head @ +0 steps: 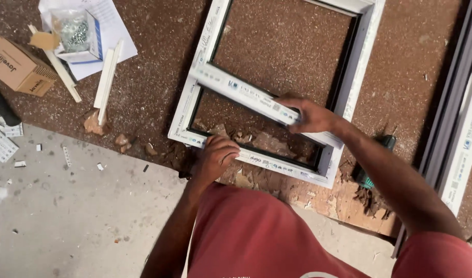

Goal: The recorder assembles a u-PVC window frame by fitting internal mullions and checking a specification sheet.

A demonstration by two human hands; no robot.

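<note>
A white window frame (367,49) with a dark inner seal lies flat on a speckled brown board. A white cross bar (241,92) runs slantwise across its opening. My right hand (308,114) grips the bar near its lower right end. My left hand (215,157) presses with curled fingers on the frame's near rail (277,166), close to the lower left corner.
A box of screws (76,33) on white paper, a cardboard box (17,67) and loose white strips (107,77) lie at the upper left. A green and black drill (372,162) rests by the frame's right corner. Another long profile (459,118) runs along the right edge. Torn board chips lie near the frame.
</note>
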